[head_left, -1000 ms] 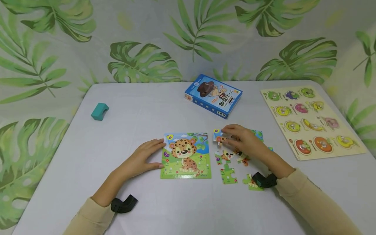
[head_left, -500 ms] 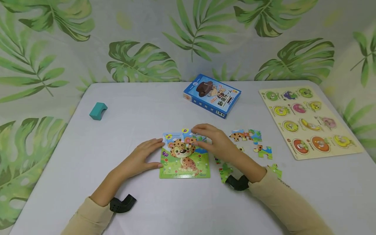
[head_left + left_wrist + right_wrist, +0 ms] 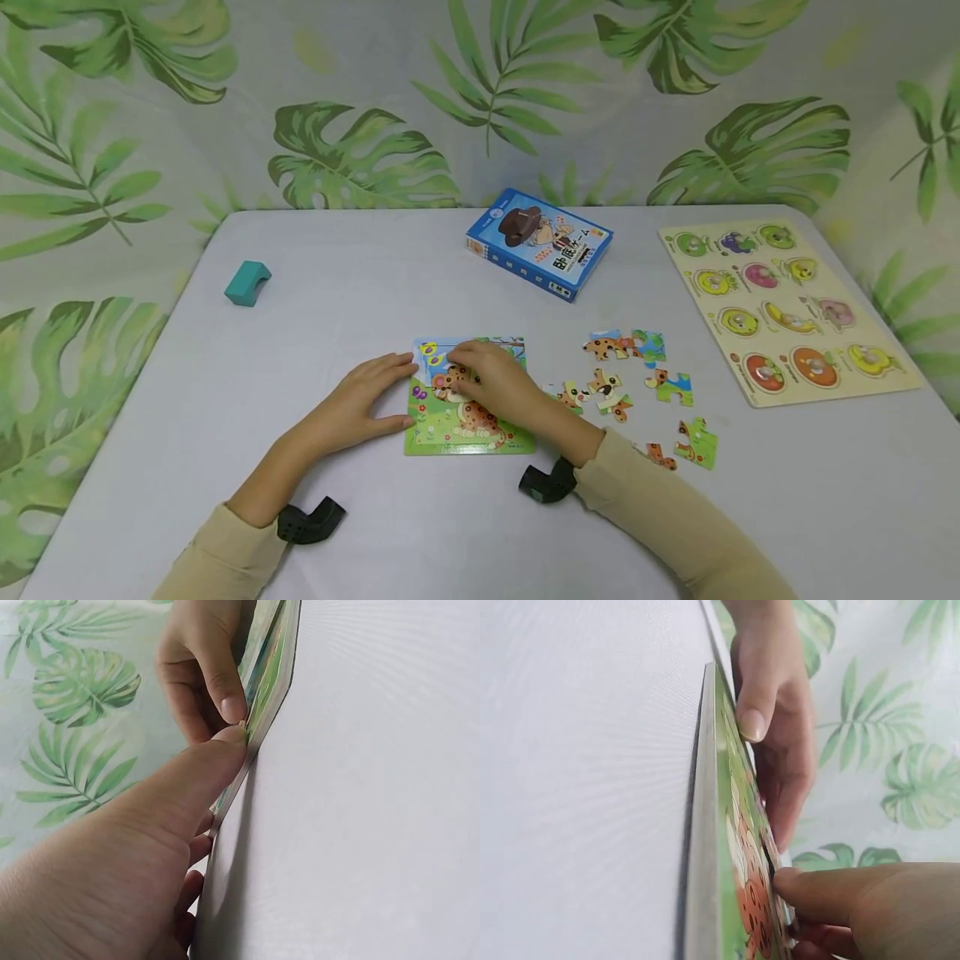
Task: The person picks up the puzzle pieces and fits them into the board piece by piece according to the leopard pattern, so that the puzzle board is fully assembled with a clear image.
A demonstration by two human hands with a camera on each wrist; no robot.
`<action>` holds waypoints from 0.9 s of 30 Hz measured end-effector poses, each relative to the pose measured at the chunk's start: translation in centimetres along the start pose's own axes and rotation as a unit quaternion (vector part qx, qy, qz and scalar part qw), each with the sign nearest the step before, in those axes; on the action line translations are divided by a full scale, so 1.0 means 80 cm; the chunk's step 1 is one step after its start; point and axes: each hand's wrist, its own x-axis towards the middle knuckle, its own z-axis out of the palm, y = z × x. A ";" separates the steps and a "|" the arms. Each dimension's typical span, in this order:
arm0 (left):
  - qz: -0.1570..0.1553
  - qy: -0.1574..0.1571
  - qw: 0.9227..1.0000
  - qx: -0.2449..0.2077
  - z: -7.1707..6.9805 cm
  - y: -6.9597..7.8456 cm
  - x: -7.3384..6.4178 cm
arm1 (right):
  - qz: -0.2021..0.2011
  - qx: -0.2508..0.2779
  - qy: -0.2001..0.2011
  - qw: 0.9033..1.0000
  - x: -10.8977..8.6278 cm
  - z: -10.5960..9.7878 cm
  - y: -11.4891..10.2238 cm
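Observation:
A square puzzle board [image 3: 468, 450] printed with a seated leopard cub lies flat in front of me. My left hand [image 3: 363, 396] rests at its left edge, thumb and fingers spread along the side. In the left wrist view the left thumb [image 3: 202, 761] touches the board's edge. Over the board's upper left part, my right hand [image 3: 495, 383] pinches a puzzle piece [image 3: 437, 373] with blue sky, a yellow spot and a leopard ear. The right wrist view has the right thumb [image 3: 817, 889] close to the board's surface. The right hand covers much of the printed cub's head.
Several loose puzzle pieces [image 3: 672, 387] lie right of the board, some partly behind the right forearm. A blue card-game box [image 3: 542, 242] sits farther back. At the right is a fruit knob-puzzle board [image 3: 783, 312]. A teal arch block [image 3: 247, 283] stands at the far left.
My right hand has carried the puzzle piece leftward from the loose pieces, across to the board's upper left. The left hand has stayed at the board's edge.

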 end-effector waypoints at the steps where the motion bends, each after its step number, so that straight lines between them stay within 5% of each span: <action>1: 0.001 0.001 1.000 0.001 0.000 0.000 0.000 | 0.000 -0.003 0.001 1.000 0.001 0.001 0.000; 17: 0.005 -0.010 1.000 0.019 -0.004 0.005 0.008 | 0.017 0.082 0.040 0.996 0.010 0.014 0.017; 27: 0.009 -0.031 0.999 0.025 -0.008 0.004 0.012 | 0.037 0.057 0.066 0.995 0.013 0.020 0.014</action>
